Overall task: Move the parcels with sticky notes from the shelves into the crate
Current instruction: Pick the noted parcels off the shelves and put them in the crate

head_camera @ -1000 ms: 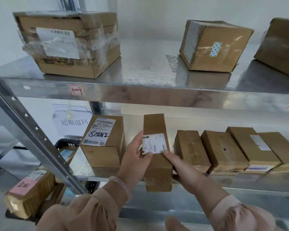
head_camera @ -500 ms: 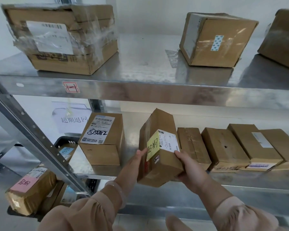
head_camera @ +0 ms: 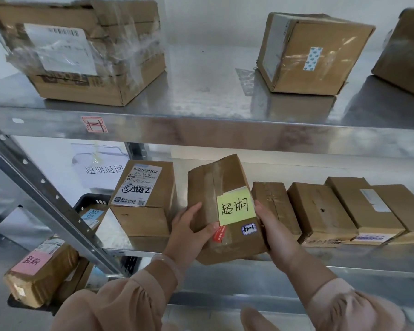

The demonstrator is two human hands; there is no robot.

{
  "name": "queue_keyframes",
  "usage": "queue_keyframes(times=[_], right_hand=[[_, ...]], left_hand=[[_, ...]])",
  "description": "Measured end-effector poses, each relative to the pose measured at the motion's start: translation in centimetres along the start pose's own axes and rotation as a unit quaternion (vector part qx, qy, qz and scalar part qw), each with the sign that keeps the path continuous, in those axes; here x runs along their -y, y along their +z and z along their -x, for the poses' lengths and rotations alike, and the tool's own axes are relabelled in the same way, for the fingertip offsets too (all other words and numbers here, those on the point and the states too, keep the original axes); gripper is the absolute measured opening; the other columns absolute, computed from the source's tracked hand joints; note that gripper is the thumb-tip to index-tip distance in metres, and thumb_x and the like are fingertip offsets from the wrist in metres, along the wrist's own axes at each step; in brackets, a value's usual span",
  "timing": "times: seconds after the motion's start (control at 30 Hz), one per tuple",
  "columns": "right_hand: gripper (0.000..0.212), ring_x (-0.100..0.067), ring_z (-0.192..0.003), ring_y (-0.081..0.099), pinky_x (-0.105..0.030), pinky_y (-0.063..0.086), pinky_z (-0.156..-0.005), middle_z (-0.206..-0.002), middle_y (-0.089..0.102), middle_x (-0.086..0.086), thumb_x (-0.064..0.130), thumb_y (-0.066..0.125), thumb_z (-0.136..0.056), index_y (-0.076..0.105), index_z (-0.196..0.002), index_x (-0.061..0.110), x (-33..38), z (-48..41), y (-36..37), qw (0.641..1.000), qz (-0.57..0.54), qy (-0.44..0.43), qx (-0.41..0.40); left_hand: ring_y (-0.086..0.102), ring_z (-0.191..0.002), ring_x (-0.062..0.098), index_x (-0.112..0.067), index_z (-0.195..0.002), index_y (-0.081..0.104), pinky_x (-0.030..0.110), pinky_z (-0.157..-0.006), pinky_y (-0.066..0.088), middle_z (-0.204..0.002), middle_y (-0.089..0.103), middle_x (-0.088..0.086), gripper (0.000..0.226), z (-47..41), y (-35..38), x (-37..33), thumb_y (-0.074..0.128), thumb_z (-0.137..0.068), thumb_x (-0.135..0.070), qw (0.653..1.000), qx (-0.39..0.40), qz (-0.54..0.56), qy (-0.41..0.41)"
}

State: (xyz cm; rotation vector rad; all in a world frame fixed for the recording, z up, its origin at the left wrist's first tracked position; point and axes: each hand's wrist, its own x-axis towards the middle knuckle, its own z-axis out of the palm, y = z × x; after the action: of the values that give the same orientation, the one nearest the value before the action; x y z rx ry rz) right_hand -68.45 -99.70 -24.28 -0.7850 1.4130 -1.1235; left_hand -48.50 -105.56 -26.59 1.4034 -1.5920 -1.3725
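Note:
A long brown parcel (head_camera: 215, 187) with a yellow sticky note (head_camera: 236, 207) on its upward face is tilted at the front edge of the middle shelf (head_camera: 344, 261). My left hand (head_camera: 189, 232) grips its left side, thumb over the front face. My right hand (head_camera: 271, 229) holds its right side. At the lower left a black crate (head_camera: 91, 201) holds a parcel with a pink sticky note (head_camera: 32, 262) and another with a blue note (head_camera: 92, 216).
A labelled box (head_camera: 144, 199) stands left of the held parcel; several brown boxes (head_camera: 320, 211) lie to its right. The top shelf (head_camera: 201, 123) carries a plastic-wrapped box (head_camera: 81, 51) and a taped box (head_camera: 313, 53). A slanted metal brace (head_camera: 46, 199) crosses the left.
The parcel has been rolled in both hands, so its white label turned away and the yellow sticky note now faces up. It has come slightly forward off the shelf.

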Motion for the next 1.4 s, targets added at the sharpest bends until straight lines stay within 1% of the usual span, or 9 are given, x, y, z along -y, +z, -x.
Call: queue_keyframes(times=[0.1,0.27,0.4,0.53,0.63,0.9,1.0,1.17,1.4], right_hand=[[0.036,0.007,-0.092,0.066,-0.013,0.052,-0.070,-0.103,0.071,0.025,0.069,0.056,-0.076,0.058,-0.110,0.055,0.8,1.0,-0.2,0.999,0.046,-0.016,-0.004],[0.064,-0.006,-0.104,0.066,-0.036,0.049,-0.090,-0.112,0.070,0.017,0.082,0.055,-0.068,0.059,-0.122,0.048,0.0,1.7,-1.9,0.998,0.053,0.004,0.017],[0.080,-0.015,-0.111,0.065,-0.045,0.048,-0.098,-0.116,0.070,0.009,0.094,0.047,-0.057,0.066,-0.116,0.045,-0.9,2.2,-2.7,0.998,0.004,0.045,0.037],[0.041,-0.011,-0.089,0.072,-0.024,0.055,-0.064,-0.102,0.075,0.008,0.057,0.056,-0.087,0.064,-0.119,0.033,-1.6,3.3,-2.5,0.998,0.009,0.042,0.035],[0.028,-0.012,-0.089,0.072,-0.022,0.054,-0.060,-0.104,0.074,0.007,0.029,0.060,-0.093,0.061,-0.121,0.030,-3.0,4.6,-2.2,0.999,0.008,0.030,0.012],[0.027,-0.021,-0.095,0.071,-0.032,0.056,-0.065,-0.109,0.073,0.001,0.024,0.062,-0.090,0.065,-0.117,0.026,-7.0,11.0,2.6,0.998,-0.044,0.010,-0.035],[0.033,-0.024,-0.100,0.070,-0.037,0.055,-0.074,-0.111,0.073,-0.002,0.024,0.066,-0.085,0.064,-0.119,0.024,-9.3,13.8,6.8,0.997,-0.053,0.015,-0.053],[0.039,-0.027,-0.102,0.069,-0.039,0.055,-0.077,-0.113,0.072,-0.003,0.023,0.066,-0.085,0.057,-0.122,0.025,-13.7,18.6,15.0,0.995,-0.077,0.042,-0.058],[0.033,-0.022,-0.098,0.071,-0.038,0.055,-0.077,-0.109,0.073,0.005,0.029,0.063,-0.091,0.055,-0.122,0.037,-16.6,20.8,25.5,0.995,-0.027,0.090,0.016]], left_hand=[[0.023,-0.132,0.002,-0.041,-0.141,0.042,0.026,-0.109,0.027,-0.155,0.022,-0.007,0.071,0.4,0.8,-0.6,0.077,-0.079,-0.041,0.997,-0.029,-0.061,0.044],[0.018,-0.130,-0.002,-0.040,-0.140,0.043,0.020,-0.107,0.021,-0.155,0.020,-0.011,0.073,2.0,1.9,-1.1,0.079,-0.077,-0.040,0.986,-0.075,-0.108,0.104],[0.027,-0.138,0.013,-0.035,-0.141,0.043,0.036,-0.114,0.035,-0.155,0.019,-0.010,0.074,3.8,2.5,-1.0,0.080,-0.077,-0.034,0.982,-0.095,-0.121,0.110],[0.029,-0.138,0.018,-0.037,-0.141,0.042,0.042,-0.109,0.043,-0.152,0.015,-0.018,0.074,6.0,2.9,-0.3,0.079,-0.077,-0.035,0.987,-0.089,-0.108,0.085],[0.029,-0.137,0.015,-0.038,-0.138,0.043,0.038,-0.111,0.041,-0.152,0.016,-0.018,0.072,7.5,2.7,0.6,0.079,-0.077,-0.034,0.986,-0.086,-0.100,0.106],[0.025,-0.139,0.004,-0.057,-0.134,0.033,0.026,-0.112,0.036,-0.153,0.017,-0.013,0.076,12.9,-3.1,3.9,0.077,-0.079,-0.030,0.986,0.015,-0.088,0.138],[0.012,-0.127,-0.027,-0.065,-0.135,0.025,-0.003,-0.091,0.034,-0.144,0.008,-0.036,0.079,16.3,-6.9,6.1,0.074,-0.081,-0.037,0.987,0.068,-0.073,0.127],[0.018,-0.110,-0.040,-0.074,-0.128,0.028,-0.004,-0.078,0.040,-0.123,0.002,-0.063,0.077,21.9,-14.1,10.7,0.076,-0.075,-0.045,0.990,0.095,-0.041,0.100],[0.029,-0.118,-0.027,-0.062,-0.129,0.040,-0.001,-0.081,0.041,-0.142,0.020,-0.033,0.064,27.6,-22.8,17.6,0.070,-0.088,-0.025,0.999,0.001,-0.010,0.046]])
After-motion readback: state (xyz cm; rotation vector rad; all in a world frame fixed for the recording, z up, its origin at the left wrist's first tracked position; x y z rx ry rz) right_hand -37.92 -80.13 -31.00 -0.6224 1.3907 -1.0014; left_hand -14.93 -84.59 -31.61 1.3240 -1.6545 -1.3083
